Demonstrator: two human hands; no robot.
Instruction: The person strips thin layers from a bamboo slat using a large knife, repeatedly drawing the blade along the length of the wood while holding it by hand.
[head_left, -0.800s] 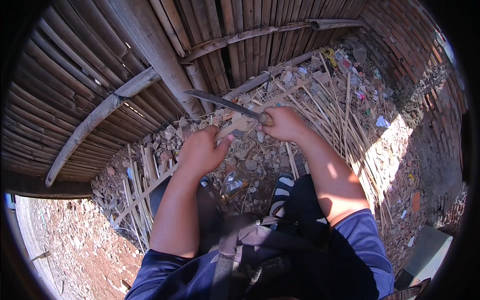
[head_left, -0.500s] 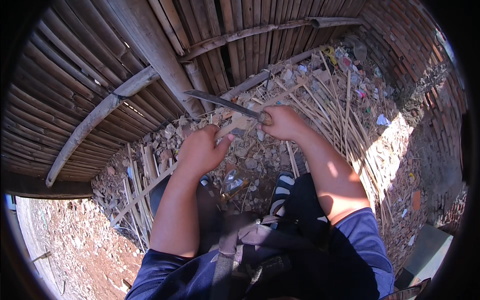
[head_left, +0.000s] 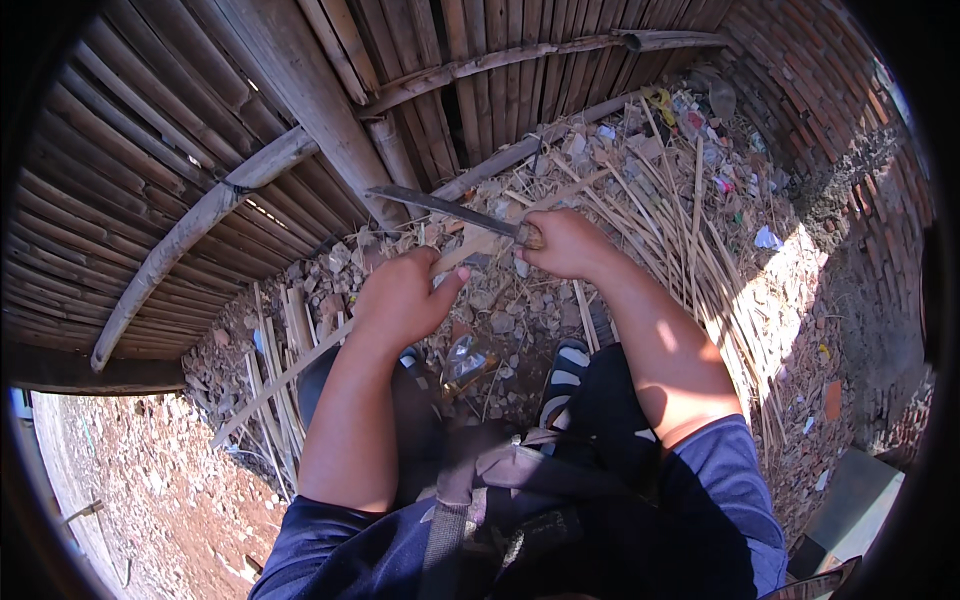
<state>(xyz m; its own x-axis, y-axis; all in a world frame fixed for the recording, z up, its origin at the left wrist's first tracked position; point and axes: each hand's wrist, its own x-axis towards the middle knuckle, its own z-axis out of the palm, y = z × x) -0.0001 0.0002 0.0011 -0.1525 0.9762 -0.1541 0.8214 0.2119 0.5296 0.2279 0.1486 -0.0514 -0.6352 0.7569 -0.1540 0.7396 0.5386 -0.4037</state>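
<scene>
A bamboo fence (head_left: pixel 110 250) and a brick wall (head_left: pixel 815 85) border rubble (head_left: pixel 505 325), with a pile of strips (head_left: pixel 692 245) lying to the right. One long strip (head_left: pixel 475 248) slants from lower left toward that pile. A knife (head_left: pixel 450 208) slants over it; whether its edge touches is unclear. The left hand (head_left: pixel 405 300) is closed around the strip, the right hand (head_left: pixel 570 245) around the knife's handle. Should the strip twist or that left grip slacken, the blade could skid and nick the left thumb (head_left: pixel 452 285).
</scene>
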